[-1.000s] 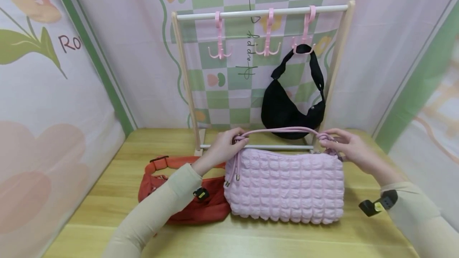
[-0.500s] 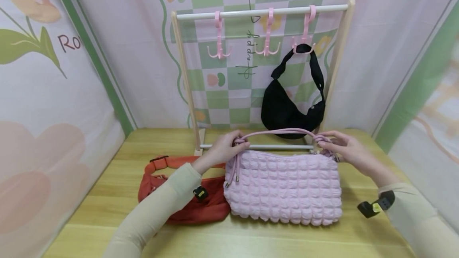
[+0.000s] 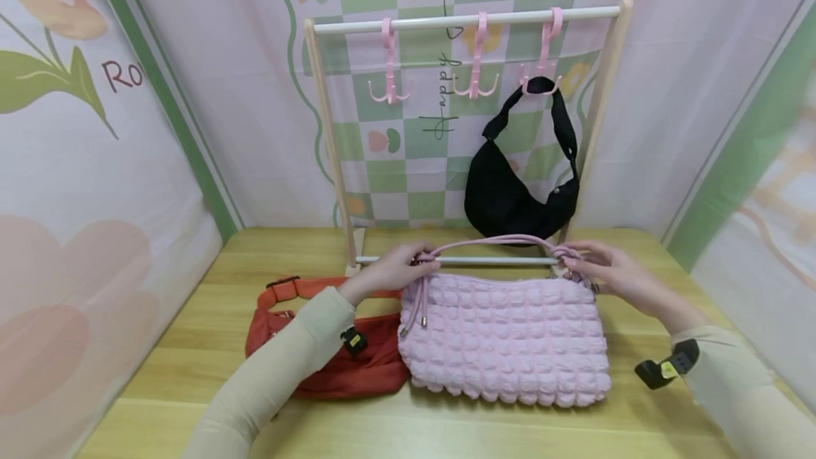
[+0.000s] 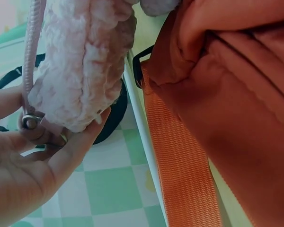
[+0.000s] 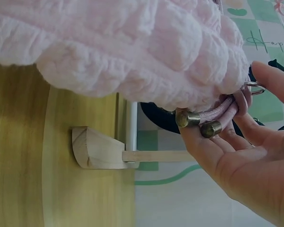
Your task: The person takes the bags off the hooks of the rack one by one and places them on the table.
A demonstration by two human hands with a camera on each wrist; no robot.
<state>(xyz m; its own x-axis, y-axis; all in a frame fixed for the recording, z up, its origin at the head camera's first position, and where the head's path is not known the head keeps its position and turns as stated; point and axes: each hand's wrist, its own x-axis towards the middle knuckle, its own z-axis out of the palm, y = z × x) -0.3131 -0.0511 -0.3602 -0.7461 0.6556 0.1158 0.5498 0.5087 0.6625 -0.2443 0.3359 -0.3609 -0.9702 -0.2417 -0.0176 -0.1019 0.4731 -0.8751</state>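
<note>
A pale pink puffy handbag stands upright between my hands, its quilted front facing me and its thin cord strap arched above. At its top left corner, my left hand pinches the strap's end; a metal ring shows by those fingers in the left wrist view. My right hand grips the knotted strap end at the opposite corner. Metal-tipped cord ends hang by its fingers in the right wrist view. Under my left forearm lies a rust-red bag with an orange webbing strap.
Behind the handbag stands a wooden rack with a white top rail. Several pink hooks hang from it, the rightmost bearing a black shoulder bag. Printed cloth walls enclose the wooden table.
Both hands have come down slightly with the pink handbag, whose top edge and strap now sit lower in the head view. My right hand has shifted a little left. The rust-red bag stays put.
</note>
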